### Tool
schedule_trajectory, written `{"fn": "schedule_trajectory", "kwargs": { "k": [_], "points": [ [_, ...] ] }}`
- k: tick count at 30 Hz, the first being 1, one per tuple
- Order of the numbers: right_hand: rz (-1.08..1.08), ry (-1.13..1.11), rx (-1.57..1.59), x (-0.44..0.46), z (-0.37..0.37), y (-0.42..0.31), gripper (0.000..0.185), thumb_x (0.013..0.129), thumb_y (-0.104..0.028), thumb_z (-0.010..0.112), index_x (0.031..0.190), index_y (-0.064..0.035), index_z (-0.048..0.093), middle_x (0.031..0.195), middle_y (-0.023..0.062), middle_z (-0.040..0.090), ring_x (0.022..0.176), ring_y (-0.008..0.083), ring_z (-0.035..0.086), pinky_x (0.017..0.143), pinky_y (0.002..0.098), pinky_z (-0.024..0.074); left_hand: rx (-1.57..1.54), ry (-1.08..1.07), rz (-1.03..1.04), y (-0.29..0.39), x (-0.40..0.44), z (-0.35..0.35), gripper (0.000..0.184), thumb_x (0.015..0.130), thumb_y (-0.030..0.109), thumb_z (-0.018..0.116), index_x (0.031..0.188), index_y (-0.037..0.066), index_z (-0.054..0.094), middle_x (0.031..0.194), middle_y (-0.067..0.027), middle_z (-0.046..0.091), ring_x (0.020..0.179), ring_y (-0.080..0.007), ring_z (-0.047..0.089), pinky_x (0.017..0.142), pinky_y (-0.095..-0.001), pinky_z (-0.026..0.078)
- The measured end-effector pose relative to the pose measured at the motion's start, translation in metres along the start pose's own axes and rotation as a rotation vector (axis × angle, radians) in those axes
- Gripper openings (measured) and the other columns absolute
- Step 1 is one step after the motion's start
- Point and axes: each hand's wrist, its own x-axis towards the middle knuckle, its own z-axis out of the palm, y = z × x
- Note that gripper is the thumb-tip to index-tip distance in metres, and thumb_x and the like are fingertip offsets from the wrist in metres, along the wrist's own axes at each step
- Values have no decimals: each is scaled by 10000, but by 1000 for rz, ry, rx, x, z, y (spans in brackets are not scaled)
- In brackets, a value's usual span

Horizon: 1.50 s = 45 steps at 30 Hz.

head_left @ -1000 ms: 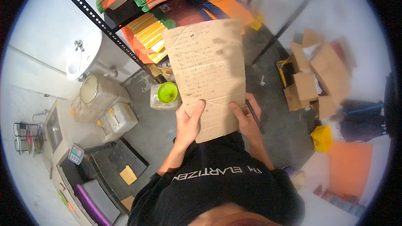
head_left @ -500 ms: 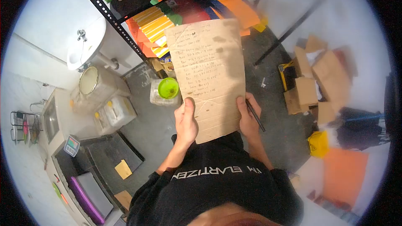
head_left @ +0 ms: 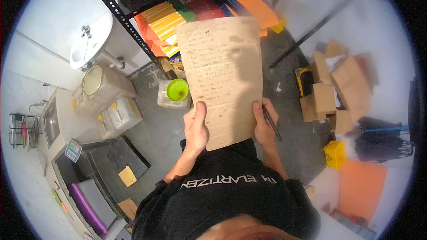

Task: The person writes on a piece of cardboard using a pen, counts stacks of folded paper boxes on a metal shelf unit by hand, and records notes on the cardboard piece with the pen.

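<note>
Two hands pinch a handwritten cardboard sheet — right hand also holds a dark pen

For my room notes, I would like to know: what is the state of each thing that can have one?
Cardboard sheet: held up, handwritten side visible.
Left hand: gripping it.
Right hand: gripping it too.
Black pen: in right hand.
Digital scale: display apparently lit.
Cardboard box: open.
White jerrycan: capped.
</note>
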Motion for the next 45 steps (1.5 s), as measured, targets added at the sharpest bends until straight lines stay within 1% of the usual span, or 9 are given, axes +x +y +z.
{"fn": "schedule_trajectory", "kwargs": {
  "k": [5, 10, 12, 13, 16, 23, 26, 29, 45],
  "points": [
    [156, -50, -99, 2, -3, -8, 359, 1004, -367, 552, 1130, -37, 621, 1055, 114, 663, 990, 184, 578, 898, 335, 445, 64, 46, -80, 8, -1, -1, 568, 1027, 458, 478, 1032, -80, 659, 1003, -75, 670, 929, -143, 532, 866, -323, 415],
    [76, 2, -140, 1, 7, 4, 378, 1007, -361, 529, 1080, 1, 608, 969, 101, 629, 929, 174, 544, 851, 355, 441, 199, 99, -26, 1, 2, -7, 477, 1045, 397, 458, 730, 39, 434, 747, 32, 398, 757, -97, 345, 638, -316, 321],
    [108, -40, -140, 10, 4, 7, 367, 1009, -334, 533, 1044, 26, 593, 926, 86, 613, 900, 164, 525, 826, 356, 436, 92, 142, -119, 7, 3, 1, 535, 1041, 423, 467, 951, -69, 656, 950, -42, 650, 928, -113, 511, 840, -298, 415],
    [149, -103, -134, 11, 0, 1, 359, 1012, -328, 528, 1040, 24, 593, 916, 88, 611, 893, 164, 527, 821, 355, 438, -3, 86, -174, 1, 5, -3, 586, 1033, 446, 478, 1166, -100, 645, 1172, -107, 667, 1084, -152, 549, 973, -308, 402],
    [91, -83, -53, 13, 5, -3, 323, 1019, -292, 519, 1020, 21, 598, 891, 84, 613, 861, 149, 523, 799, 339, 440, -208, 53, -222, 3, 6, 3, 566, 1045, 419, 458, 1288, -78, 575, 1281, -124, 620, 1153, -193, 566, 1013, -325, 412],
    [45, -90, -44, 16, 5, 21, 264, 991, -256, 571, 1021, 1, 624, 948, 83, 649, 882, 143, 574, 809, 311, 459, -313, 11, -272, -5, 10, -2, 539, 1050, 375, 444, 1343, -71, 523, 1323, -140, 593, 1192, -220, 565, 1034, -338, 415],
    [109, 134, -52, 1, 15, 28, 375, 948, -275, 654, 1200, -3, 601, 1153, 190, 630, 1110, 211, 576, 959, 344, 452, -343, 7, -251, -14, 11, -3, 544, 1040, 378, 461, 1346, -69, 514, 1320, -152, 590, 1181, -229, 571, 1029, -346, 420],
    [134, -137, 23, 15, 4, 49, 417, 943, -264, 670, 1240, 16, 583, 1192, 203, 613, 1144, 227, 564, 988, 353, 445, -394, 30, -284, -6, 7, 0, 549, 1025, 376, 484, 1350, -66, 502, 1319, -161, 585, 1171, -236, 577, 1022, -352, 427],
    [-330, -95, 107, 44, 17, -56, 319, 871, -160, 706, 1134, -1, 624, 1011, 104, 667, 924, 173, 629, 841, 347, 502, -231, -86, 185, 77, 66, -1, 546, 1032, 376, 483, 1326, -84, 503, 1314, -140, 576, 1180, -213, 541, 1040, -353, 380]
  ]
}}
